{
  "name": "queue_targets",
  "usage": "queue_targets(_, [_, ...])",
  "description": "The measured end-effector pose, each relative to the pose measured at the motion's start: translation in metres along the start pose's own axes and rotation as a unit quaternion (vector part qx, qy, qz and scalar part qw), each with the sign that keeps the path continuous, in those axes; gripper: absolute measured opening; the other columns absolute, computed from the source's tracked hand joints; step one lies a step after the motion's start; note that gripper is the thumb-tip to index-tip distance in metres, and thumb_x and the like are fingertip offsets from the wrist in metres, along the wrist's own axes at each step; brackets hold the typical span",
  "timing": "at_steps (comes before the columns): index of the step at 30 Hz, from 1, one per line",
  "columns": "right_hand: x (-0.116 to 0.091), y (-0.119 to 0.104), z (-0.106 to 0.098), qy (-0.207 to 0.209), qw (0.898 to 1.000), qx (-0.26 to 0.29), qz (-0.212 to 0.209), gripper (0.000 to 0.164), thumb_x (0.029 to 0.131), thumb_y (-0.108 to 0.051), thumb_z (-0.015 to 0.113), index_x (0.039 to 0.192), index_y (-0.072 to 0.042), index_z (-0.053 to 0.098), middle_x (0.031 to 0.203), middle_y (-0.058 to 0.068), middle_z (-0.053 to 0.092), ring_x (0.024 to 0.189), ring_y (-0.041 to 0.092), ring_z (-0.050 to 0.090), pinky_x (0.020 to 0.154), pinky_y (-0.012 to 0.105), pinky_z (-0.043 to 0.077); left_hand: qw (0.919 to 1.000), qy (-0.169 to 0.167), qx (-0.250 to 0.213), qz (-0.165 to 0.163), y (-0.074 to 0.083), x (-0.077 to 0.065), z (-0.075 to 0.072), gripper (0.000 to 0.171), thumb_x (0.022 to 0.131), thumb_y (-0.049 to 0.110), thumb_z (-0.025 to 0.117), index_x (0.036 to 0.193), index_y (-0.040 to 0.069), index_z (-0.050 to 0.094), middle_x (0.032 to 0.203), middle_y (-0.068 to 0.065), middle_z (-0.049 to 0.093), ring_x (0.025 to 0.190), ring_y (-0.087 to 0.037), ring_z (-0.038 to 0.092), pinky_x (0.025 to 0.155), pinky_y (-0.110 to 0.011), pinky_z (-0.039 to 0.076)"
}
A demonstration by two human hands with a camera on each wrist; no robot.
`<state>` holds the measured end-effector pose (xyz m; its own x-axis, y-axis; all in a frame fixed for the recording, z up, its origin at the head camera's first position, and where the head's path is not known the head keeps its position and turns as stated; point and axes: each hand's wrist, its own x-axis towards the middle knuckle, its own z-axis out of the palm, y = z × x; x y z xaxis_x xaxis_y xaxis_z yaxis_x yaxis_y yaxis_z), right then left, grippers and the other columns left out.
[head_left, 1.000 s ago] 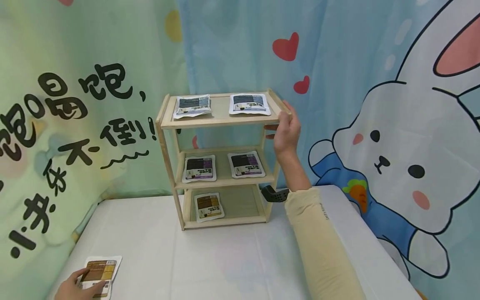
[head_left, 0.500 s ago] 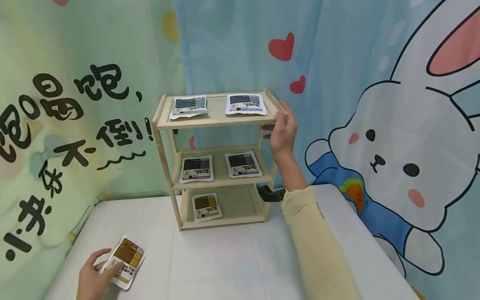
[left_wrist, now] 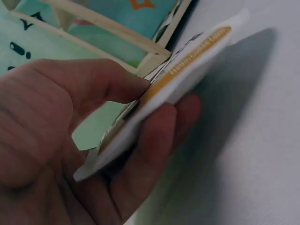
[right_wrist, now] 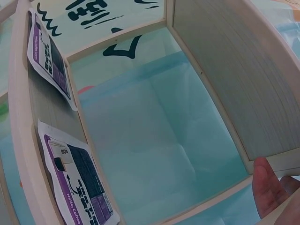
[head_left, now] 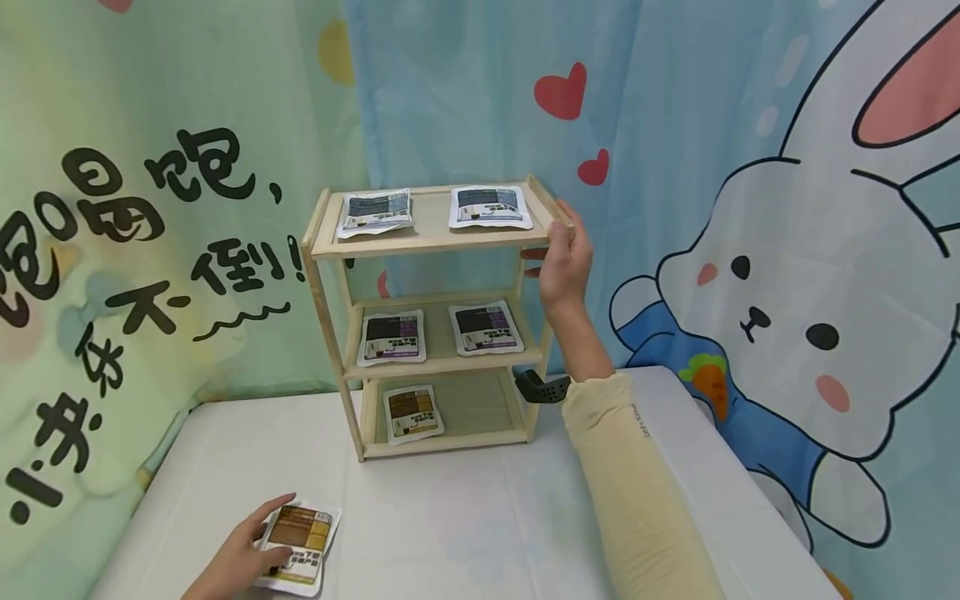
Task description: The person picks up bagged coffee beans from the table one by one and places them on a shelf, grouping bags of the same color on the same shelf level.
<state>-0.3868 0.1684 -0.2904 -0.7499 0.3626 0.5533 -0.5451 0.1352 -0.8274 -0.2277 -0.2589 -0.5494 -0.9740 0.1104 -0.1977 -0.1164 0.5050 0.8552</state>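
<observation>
My left hand [head_left: 243,550] pinches a white pouch with a brown and gold label [head_left: 302,546] above the front left of the table. In the left wrist view the thumb lies on one face of the pouch [left_wrist: 173,86] and fingers on the other. A three-tier wooden shelf [head_left: 427,243] stands at the table's back, and my right hand [head_left: 566,262] grips its top right corner. Two blue-labelled pouches lie on the top tier, the right one [head_left: 491,207] near that hand. Two purple-labelled pouches, one at left [head_left: 392,337], lie on the middle tier. A single brown-labelled pouch [head_left: 413,413] lies on the bottom tier's left.
A white cloth covers the table [head_left: 450,517]. Behind it hangs a printed curtain [head_left: 465,100] with a rabbit, hearts and black writing. A black device [head_left: 542,388] sits at my right wrist, close to the shelf's right post.
My left hand has lifted the brown-labelled pouch from the table's left front and carried it to the right, toward the shelf. The right hand keeps its hold on the shelf corner.
</observation>
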Motion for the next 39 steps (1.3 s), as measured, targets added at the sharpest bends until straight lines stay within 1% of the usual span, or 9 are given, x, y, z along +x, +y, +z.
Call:
queue_targets(5, [0.0,-0.001,0.0,-0.003,1.0,0.002,-0.002,0.053,0.098,-0.026,0.032,0.147,-0.01,0.042,0.109,0.017,0.063,0.072,0.031,0.063,0.051,0.026,0.049,0.9998,-0.001,-0.008,-0.021,-0.001,0.007,0.016,0.05,0.079,0.011,0.076,0.128,0.007,0.064,0.132,-0.02,0.054,0.114,-0.033,0.053,0.092,-0.047,0.043])
queue_targets(9, [0.0,0.0,0.0,-0.003,1.0,-0.001,-0.002,0.053,0.098,-0.026,0.033,0.147,-0.01,0.042,0.109,0.017,0.063,0.076,0.039,0.062,0.051,0.024,0.048,0.9993,0.036,-0.011,0.0,0.003,0.012,0.029,0.048,0.079,0.022,0.081,0.122,0.007,0.067,0.124,-0.015,0.061,0.104,-0.022,0.056,0.089,-0.042,0.044])
queue_targets(12, [0.0,0.001,0.0,0.001,1.0,-0.005,0.001,0.053,0.097,-0.026,0.033,0.146,-0.011,0.042,0.108,0.017,0.063,0.077,0.041,0.062,0.051,0.024,0.048,0.9977,0.061,-0.008,0.028,0.008,0.017,0.039,0.044,0.079,0.021,0.081,0.119,0.008,0.069,0.12,-0.012,0.063,0.102,-0.021,0.056,0.093,-0.045,0.042])
queue_targets(16, [-0.001,0.0,0.0,0.003,1.0,-0.005,-0.001,0.053,0.097,-0.025,0.033,0.146,-0.01,0.043,0.106,0.017,0.064,0.074,0.037,0.063,0.05,0.024,0.048,0.9954,0.071,-0.039,0.051,0.016,0.024,0.053,0.04,0.079,0.017,0.081,0.118,0.01,0.07,0.118,-0.009,0.065,0.099,-0.018,0.057,0.092,-0.04,0.042])
queue_targets(20, [-0.001,0.0,0.0,0.003,1.0,-0.002,-0.001,0.052,0.097,-0.025,0.033,0.146,-0.011,0.043,0.107,0.017,0.064,0.067,0.024,0.064,0.05,0.024,0.048,0.9924,0.066,-0.074,0.073,0.023,0.03,0.066,0.04,0.079,0.013,0.08,0.117,0.009,0.07,0.116,-0.009,0.065,0.097,-0.017,0.057,0.088,-0.031,0.043])
queue_targets(27, [-0.001,-0.001,0.0,0.002,1.0,-0.002,0.006,0.052,0.097,-0.026,0.033,0.147,-0.011,0.042,0.109,0.018,0.063,0.068,0.023,0.065,0.051,0.022,0.048,0.9897,0.049,-0.103,0.087,0.033,0.042,0.088,0.038,0.082,0.007,0.077,0.119,0.006,0.068,0.117,-0.01,0.064,0.096,-0.017,0.056,0.085,-0.026,0.043])
queue_targets(32, [-0.001,-0.002,0.0,0.0,1.0,-0.001,0.002,0.052,0.098,-0.024,0.032,0.147,-0.009,0.041,0.111,0.018,0.062,0.063,0.01,0.062,0.051,0.022,0.048,0.9876,0.025,-0.116,0.102,0.04,0.048,0.1,0.039,0.083,0.005,0.075,0.121,0.001,0.065,0.116,-0.014,0.063,0.093,-0.018,0.056,0.082,-0.025,0.044])
queue_targets(35, [-0.001,-0.002,0.0,-0.002,1.0,0.0,-0.002,0.052,0.098,-0.024,0.032,0.147,-0.008,0.041,0.112,0.018,0.062,0.063,0.014,0.063,0.051,0.023,0.048,0.9853,0.014,-0.129,0.111,0.042,0.052,0.105,0.04,0.083,0.006,0.075,0.122,0.002,0.065,0.116,-0.014,0.063,0.092,-0.018,0.057,0.08,-0.024,0.045])
queue_targets(39, [-0.001,-0.002,-0.001,-0.002,1.0,0.003,0.003,0.052,0.098,-0.025,0.032,0.147,-0.01,0.041,0.112,0.018,0.062,0.071,0.03,0.064,0.052,0.024,0.048,0.9829,0.001,-0.139,0.12,0.044,0.057,0.113,0.041,0.083,0.01,0.076,0.123,0.005,0.066,0.119,-0.013,0.063,0.095,-0.019,0.057,0.081,-0.025,0.045])
